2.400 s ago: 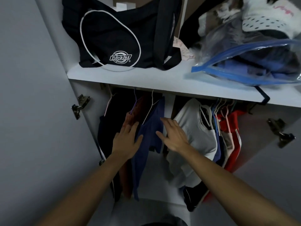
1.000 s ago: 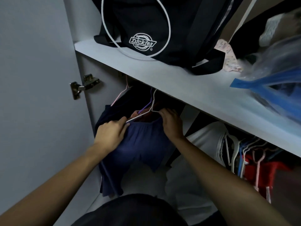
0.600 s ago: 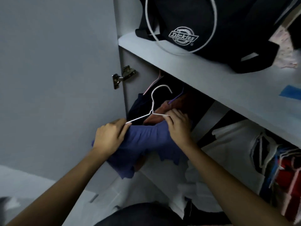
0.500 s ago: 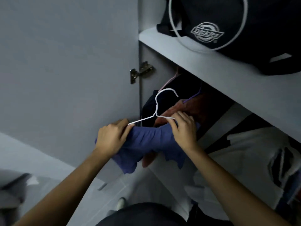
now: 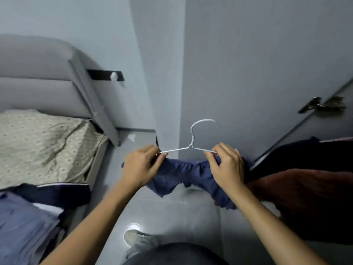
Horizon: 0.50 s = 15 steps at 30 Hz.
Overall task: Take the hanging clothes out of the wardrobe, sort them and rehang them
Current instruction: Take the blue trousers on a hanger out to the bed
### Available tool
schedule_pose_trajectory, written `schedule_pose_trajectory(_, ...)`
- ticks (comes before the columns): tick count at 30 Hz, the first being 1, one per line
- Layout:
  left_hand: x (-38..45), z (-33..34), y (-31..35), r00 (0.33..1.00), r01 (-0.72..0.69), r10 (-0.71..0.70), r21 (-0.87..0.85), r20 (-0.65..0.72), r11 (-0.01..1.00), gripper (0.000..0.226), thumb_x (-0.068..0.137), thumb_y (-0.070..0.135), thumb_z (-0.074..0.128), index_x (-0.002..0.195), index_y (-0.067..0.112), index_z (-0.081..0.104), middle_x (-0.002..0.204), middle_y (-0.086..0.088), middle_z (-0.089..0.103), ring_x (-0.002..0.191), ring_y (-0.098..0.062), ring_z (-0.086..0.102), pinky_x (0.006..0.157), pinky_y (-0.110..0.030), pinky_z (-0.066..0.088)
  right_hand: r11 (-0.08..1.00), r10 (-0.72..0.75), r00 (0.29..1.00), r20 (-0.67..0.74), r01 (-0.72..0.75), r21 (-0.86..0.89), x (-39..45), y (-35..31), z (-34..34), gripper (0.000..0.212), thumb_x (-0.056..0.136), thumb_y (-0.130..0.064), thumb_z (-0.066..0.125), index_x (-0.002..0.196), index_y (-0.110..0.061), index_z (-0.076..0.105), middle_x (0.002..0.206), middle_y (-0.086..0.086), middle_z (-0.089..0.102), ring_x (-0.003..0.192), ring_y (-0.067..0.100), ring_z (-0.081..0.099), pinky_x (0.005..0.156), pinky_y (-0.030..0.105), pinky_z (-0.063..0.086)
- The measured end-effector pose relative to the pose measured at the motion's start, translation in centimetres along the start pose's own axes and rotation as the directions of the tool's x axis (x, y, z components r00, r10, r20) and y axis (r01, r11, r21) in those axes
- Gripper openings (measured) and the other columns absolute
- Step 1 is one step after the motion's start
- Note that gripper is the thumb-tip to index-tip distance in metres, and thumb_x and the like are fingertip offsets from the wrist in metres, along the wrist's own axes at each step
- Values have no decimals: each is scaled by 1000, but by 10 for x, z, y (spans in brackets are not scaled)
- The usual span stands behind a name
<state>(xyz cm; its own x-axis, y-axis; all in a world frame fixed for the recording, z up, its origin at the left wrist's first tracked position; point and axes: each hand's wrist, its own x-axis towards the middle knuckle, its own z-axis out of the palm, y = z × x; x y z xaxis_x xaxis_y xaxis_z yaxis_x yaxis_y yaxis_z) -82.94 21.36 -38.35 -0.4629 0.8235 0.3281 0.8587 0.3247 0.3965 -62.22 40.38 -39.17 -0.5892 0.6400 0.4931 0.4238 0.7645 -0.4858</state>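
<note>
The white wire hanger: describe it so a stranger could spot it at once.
Start at the grey wardrobe door in mid-frame; just below it, two hands meet. The left hand and right hand hold a bunched blue garment. The white wire hanger rises from it, the only thin hooked wire in sight.

Both bare arms reach forward from the bottom of the view, bent a little so the hands come close together in the middle. The left hand (image 5: pixel 140 168) has its fingers curled, and its thumb and fingertips pinch something thin. The right hand (image 5: pixel 227 167) is curled too, with its fingers (image 5: pixel 211 156) pinching in the same way. The two hands sit at about the same height, a small way apart.
</note>
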Motion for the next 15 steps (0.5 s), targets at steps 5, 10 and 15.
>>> schedule_pose_trajectory(5, -54, -61, -79, 971, 212, -208, 25, -116, 977, 36, 105, 47, 48, 80, 22, 53, 73, 6, 53, 71, -21, 58, 59, -38, 44, 982, -146, 983, 114, 131, 136, 34, -98, 68, 34, 95, -28, 65, 69, -15, 48, 69, -1, 49, 64, 28, 47, 64, 41, 42)
schedule_pose_trajectory(10, -115, -123, -163, 901, 367, -334, 75, -277, 927, 40, 106, 47, 49, 79, 18, 55, 71, 9, 50, 68, -17, 55, 57, -35, 41, 932, -318, 923, 217, 262, 252, 54, -208, 151, 33, 96, -29, 66, 71, -16, 48, 72, -3, 48, 67, 25, 49, 64, 41, 43)
schedule_pose_trajectory(15, -192, -181, -226, 763, 588, -507, 106, -401, 802, 42, 106, 49, 47, 77, 20, 56, 69, 7, 53, 66, -15, 55, 54, -39, 41, 830, -507, 817, 275, 376, 413, 47, -323, 224, 36, 94, -33, 66, 70, -18, 43, 71, -5, 44, 63, 21, 44, 62, 33, 31)
